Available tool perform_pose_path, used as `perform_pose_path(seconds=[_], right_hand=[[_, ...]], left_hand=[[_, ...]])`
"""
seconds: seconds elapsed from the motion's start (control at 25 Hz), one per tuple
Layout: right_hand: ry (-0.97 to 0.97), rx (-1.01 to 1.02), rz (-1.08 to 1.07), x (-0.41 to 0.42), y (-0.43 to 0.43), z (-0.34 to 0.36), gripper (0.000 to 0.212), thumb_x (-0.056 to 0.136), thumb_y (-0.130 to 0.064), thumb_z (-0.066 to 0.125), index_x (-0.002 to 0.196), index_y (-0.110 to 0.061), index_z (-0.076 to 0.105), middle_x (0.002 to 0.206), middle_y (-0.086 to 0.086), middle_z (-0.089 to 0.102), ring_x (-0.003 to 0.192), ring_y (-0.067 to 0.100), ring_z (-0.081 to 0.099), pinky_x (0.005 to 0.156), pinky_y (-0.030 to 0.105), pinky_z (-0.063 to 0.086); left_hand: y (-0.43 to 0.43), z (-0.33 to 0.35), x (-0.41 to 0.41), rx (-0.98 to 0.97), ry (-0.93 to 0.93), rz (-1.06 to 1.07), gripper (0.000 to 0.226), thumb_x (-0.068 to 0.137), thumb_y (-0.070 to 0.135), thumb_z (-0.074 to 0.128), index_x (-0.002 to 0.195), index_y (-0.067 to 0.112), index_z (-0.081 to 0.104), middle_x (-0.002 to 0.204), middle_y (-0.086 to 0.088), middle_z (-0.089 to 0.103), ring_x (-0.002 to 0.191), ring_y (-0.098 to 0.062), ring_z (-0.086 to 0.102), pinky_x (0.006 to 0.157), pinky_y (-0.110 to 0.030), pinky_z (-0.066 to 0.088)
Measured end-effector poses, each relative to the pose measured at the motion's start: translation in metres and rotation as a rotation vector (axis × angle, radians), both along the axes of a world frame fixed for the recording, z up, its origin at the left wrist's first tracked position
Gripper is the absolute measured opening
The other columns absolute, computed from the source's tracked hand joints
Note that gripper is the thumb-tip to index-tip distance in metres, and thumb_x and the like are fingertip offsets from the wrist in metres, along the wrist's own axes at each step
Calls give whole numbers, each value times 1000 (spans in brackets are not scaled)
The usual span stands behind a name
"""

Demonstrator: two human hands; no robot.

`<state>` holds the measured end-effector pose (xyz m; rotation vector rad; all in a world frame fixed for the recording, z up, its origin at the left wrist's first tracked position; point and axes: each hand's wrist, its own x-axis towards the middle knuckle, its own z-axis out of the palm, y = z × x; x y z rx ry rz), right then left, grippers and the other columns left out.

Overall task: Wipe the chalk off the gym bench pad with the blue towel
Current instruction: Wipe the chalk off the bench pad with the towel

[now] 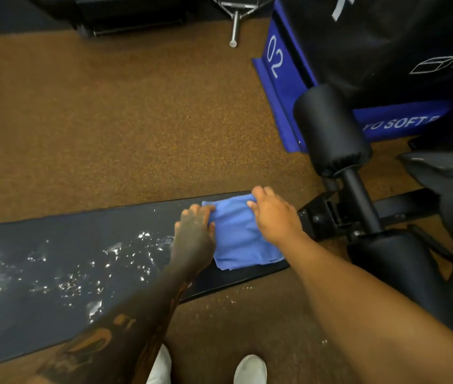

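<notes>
Head view shows two hands on a folded blue towel. It lies flat on the pad, near the pad's right end, at about 3 o'clock from the white mess.

My left hand rests on the towel's left edge. Its fingers curl over that edge and pinch the cloth. My right hand sits at the towel's top right corner, at about 1 o'clock on the cloth. Its fingers bend down onto the corner and seem to pinch it too, though the tips are partly hidden.

White chalk is spread in spots and smears over the pad, from the left hand out to 9 o'clock. It looks like none of it is wiped yet. A few crumbs lie on the brown floor at 6 o'clock, near two white shoes.

I think the step now is getting a good hold on the towel before wiping. Next, the towel needs to be pressed flat and pushed toward 9 o'clock, right across the chalk. It should push firmly, so the chalk sticks to the cloth and does not fall off the pad's edge.
</notes>
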<state>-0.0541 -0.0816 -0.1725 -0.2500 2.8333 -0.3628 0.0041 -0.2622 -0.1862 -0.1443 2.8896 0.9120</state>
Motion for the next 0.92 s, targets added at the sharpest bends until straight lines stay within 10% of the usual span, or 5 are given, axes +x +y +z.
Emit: perform_pose_path(seconds=[0.2, 0.4, 0.72, 0.92], right_hand=[[241, 124, 30, 25, -28, -24, 59, 88, -47, 46, 141, -22, 42, 154, 17, 30, 139, 39, 27, 109, 61, 20], [65, 183, 4, 51, -40, -46, 88, 77, -81, 26, 152, -35, 19, 162, 14, 2, 147, 41, -3, 113, 64, 0], [142, 95, 41, 68, -48, -63, 52, 97, -35, 25, 146, -27, 38, 159, 4, 26, 147, 31, 19, 114, 59, 22], [102, 124, -158, 36, -47, -64, 56, 96, -37, 15, 151, -28, 27, 162, 2, 16, 149, 27, 6, 116, 57, 6]], left_hand=[[-26, -23, -7, -382, 17, -129, 58, 96, 43, 32, 150, 23, 26, 159, -10, 23, 146, -34, 17, 115, -58, 12], [-74, -35, 12, -503, -77, -84, 69, 93, 56, 12, 152, 22, 14, 163, -11, 5, 150, -30, -3, 117, -57, 0], [-77, -46, 18, -482, -97, -80, 72, 92, 58, 14, 153, 22, 5, 163, -11, -2, 149, -30, -9, 118, -56, -2], [-78, -44, 18, -480, -104, -92, 71, 92, 59, 12, 153, 24, -2, 163, -10, -6, 148, -29, -13, 118, -58, -3]])
